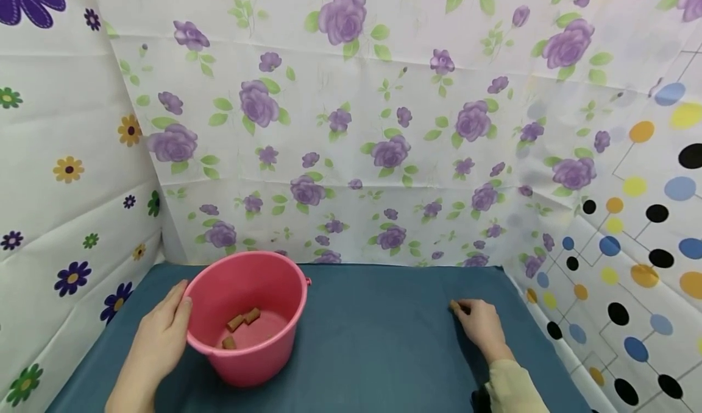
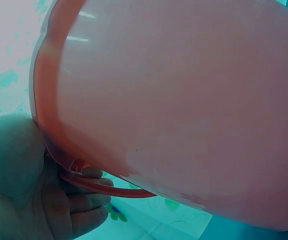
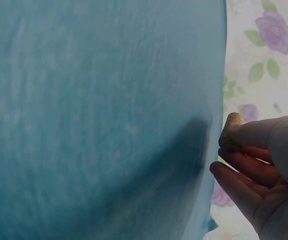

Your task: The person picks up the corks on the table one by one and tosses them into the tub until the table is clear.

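A pink bucket (image 1: 260, 364) stands toward the left of the dark blue tabletop, tilted a little toward me. My left hand (image 1: 160, 335) grips its left rim, thumb at the edge and the other fingers on the outer side by the handle (image 2: 115, 191). Inside the bucket lie three short brown corks (image 1: 235, 323). Over on the right, my right hand (image 1: 482, 328) pinches another cork (image 3: 230, 131) between thumb and fingers, just above the table surface. In the right wrist view this cork looks tan and speckled.
The blue cloth-covered table (image 1: 373, 340) ends at a white back curtain (image 1: 351, 218) with purple roses. A daisy-print sheet (image 1: 55, 218) hangs on the left, a dotted sheet (image 1: 625, 267) on the right.
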Demonstrator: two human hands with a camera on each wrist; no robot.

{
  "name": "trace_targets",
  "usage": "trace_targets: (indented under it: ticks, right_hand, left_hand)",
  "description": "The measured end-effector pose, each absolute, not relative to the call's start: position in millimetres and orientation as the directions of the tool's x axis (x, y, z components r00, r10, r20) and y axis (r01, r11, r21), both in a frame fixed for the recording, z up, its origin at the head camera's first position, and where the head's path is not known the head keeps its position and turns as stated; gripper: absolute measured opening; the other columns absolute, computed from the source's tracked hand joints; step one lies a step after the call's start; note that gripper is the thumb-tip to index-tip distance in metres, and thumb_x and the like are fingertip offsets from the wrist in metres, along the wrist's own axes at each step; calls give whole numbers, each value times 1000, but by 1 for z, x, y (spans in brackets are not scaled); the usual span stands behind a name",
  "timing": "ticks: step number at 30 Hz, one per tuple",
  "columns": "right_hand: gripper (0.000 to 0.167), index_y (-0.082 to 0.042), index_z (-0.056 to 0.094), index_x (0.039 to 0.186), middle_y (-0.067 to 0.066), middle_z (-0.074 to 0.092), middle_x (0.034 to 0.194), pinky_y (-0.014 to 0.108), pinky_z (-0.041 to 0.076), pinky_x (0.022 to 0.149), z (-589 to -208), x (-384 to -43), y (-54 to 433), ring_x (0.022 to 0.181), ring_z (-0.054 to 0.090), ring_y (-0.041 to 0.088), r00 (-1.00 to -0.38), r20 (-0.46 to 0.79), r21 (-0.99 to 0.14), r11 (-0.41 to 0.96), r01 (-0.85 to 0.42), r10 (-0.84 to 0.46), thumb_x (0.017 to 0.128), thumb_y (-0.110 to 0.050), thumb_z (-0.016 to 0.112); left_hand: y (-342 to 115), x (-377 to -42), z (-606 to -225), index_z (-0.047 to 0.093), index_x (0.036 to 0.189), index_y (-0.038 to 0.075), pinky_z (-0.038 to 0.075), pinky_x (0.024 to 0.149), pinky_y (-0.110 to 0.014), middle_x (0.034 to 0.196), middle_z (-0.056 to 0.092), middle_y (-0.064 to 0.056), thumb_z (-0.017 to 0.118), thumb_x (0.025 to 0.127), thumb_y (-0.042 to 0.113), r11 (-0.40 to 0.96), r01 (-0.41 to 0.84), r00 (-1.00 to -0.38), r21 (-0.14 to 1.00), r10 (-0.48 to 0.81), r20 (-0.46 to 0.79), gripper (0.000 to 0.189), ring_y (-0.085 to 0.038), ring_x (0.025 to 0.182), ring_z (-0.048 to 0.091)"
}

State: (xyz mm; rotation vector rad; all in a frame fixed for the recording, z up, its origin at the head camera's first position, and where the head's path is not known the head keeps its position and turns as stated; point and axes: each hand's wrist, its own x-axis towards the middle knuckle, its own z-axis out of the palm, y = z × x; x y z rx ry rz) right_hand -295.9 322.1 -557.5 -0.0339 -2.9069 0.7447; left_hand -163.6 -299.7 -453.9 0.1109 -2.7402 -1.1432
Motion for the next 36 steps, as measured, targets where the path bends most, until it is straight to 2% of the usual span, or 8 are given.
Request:
trace_targets:
  ticks: [7,14,21,28,36]
  right_hand:
    - [34,3,73,133,25,75,120,39,62,66,-550,-293,311,91,75,30,-990,133,-495,869,-20,54,104,-16,71]
    - [35,3,73,134,25,75,120,38,61,63,-545,-293,305,87,76,27,-991,125,-520,853,-30,41,105,-16,71]
    - [36,2,72,135,23,76,121,38,62,65,-538,-292,291,90,76,27,-991,133,-536,843,-45,32,105,-16,71]
    - [33,-2,74,135,18,77,120,41,64,73,-521,-287,263,97,77,29,-978,210,-568,813,-128,-7,105,-17,71]
    - [36,-2,73,136,16,78,119,40,66,77,-500,-278,227,101,77,29,-967,252,-636,745,-203,-48,104,-18,74]
  left_hand:
    - [-297,-161,-453,23,164,-11,34,110,-80,166,24,-39,27,119,38,697,-4,-982,718,-140,131,67,-63,149,28]
    - [-297,-161,-452,22,164,-11,33,111,-80,167,23,-39,27,119,37,694,-4,-982,720,-138,127,67,-62,150,27]
    - [-297,-162,-451,19,165,-10,31,112,-79,168,20,-38,26,119,38,690,-20,-985,724,-139,105,67,-62,151,25]
    - [-298,-162,-451,19,166,-9,32,111,-79,168,20,-38,26,119,38,688,-21,-984,725,-141,105,67,-62,152,25]
    - [-298,-162,-451,18,165,-10,32,112,-79,168,20,-38,26,119,39,688,-22,-986,726,-134,97,68,-62,152,24]
